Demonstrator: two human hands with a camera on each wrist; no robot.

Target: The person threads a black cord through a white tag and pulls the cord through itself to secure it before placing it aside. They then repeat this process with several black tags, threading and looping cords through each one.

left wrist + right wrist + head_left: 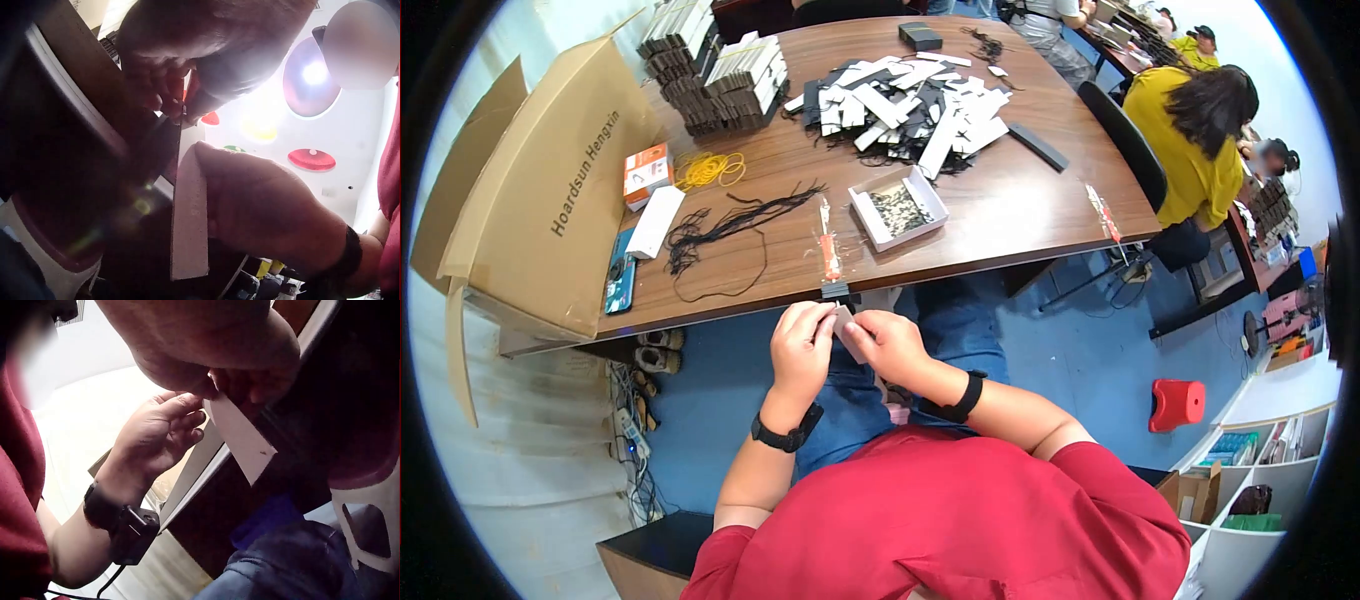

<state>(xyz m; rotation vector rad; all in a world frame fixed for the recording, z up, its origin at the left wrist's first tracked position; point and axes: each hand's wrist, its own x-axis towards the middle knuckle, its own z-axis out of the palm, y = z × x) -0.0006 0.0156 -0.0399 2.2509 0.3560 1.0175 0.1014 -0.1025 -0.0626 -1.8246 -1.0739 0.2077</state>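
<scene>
A flat, pale card tag [849,335], long and narrow, is held between both hands just in front of the table edge. My right hand [892,348] pinches its side between thumb and fingers; faint print shows on its face in the left wrist view. At the tag's upper end, the fingertips of my left hand [802,345] come together in a pinch. In the right wrist view, the left thumb and forefinger meet at that end while the other fingers curl loosely. What lies between the left fingertips is mostly hidden.
On the table [780,258] stand a white tray [930,188] of small pieces, a bundle of black cords [745,212] and yellow bands [710,170]. Behind lies a heap of black and white tags [900,105]. A large cardboard box [550,215] borders the left side.
</scene>
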